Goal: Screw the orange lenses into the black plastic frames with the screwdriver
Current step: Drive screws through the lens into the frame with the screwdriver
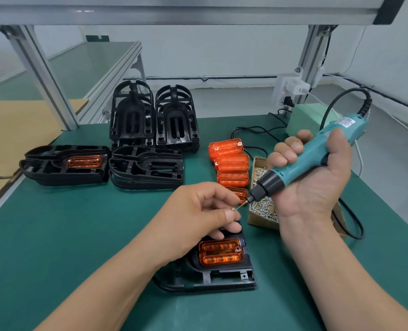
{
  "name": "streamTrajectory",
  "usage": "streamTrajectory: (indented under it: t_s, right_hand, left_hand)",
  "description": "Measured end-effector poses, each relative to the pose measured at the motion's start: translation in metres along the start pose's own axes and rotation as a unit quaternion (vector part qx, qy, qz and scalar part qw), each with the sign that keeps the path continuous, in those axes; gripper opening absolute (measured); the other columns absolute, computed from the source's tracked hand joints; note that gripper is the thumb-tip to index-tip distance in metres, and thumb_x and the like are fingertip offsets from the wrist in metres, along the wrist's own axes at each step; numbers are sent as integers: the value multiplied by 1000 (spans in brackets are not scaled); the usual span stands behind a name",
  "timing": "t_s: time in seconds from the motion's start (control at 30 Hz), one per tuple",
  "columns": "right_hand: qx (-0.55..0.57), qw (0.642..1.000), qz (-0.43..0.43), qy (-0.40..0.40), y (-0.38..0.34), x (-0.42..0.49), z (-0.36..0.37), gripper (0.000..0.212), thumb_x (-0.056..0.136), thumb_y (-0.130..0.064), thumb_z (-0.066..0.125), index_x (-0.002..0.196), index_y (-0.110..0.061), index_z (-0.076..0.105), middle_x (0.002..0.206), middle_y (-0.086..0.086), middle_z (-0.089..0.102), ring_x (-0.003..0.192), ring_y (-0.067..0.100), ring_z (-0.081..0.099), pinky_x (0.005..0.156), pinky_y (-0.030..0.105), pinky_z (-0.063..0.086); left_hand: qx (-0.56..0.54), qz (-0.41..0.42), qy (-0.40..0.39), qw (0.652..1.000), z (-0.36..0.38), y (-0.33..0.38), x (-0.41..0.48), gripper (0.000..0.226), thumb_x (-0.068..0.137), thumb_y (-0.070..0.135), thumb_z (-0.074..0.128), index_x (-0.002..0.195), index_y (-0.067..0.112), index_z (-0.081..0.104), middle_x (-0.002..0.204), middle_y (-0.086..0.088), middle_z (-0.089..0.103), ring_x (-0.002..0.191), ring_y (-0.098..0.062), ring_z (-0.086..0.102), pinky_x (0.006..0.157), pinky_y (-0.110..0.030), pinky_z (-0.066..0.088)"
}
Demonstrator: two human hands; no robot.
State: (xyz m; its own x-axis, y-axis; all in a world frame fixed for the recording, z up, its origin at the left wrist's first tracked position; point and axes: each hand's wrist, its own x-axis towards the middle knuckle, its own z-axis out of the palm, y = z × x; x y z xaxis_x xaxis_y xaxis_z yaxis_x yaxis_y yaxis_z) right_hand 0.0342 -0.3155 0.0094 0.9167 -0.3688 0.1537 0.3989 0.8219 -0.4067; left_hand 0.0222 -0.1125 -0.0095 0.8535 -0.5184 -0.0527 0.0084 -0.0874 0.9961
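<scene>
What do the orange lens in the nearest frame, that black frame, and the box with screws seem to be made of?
The orange lens: translucent glossy plastic; inner ribs show through it. The black frame: opaque moulded plastic, slight sheen, thin ribbed walls. The box: probably cardboard, matte brown, with raw cut edges. The screws: silvery metal, by their bright glints.

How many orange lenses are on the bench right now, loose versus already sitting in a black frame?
Loose orange lenses: 4, in a row beside the screw box
Seated orange lenses: 2, one in the near black frame, one in the far-left black frame
Total: 6
</scene>
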Motion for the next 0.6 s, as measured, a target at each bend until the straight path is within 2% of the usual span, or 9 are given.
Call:
streamTrajectory:
  t_s: [0.6]
  right_hand:
    - [-43, 999, 5, 1, 3, 2, -3, 35, 104, -45, 52, 93, -12, 58, 76, 1, 46, 60, 14, 43, 55, 27, 41]
  left_hand:
    - [17, 5, 1, 1000, 2, -2, -1, 18, 96, -2, 72, 106, 13, 71, 96, -9, 80, 90, -24, 81, 74, -26, 63]
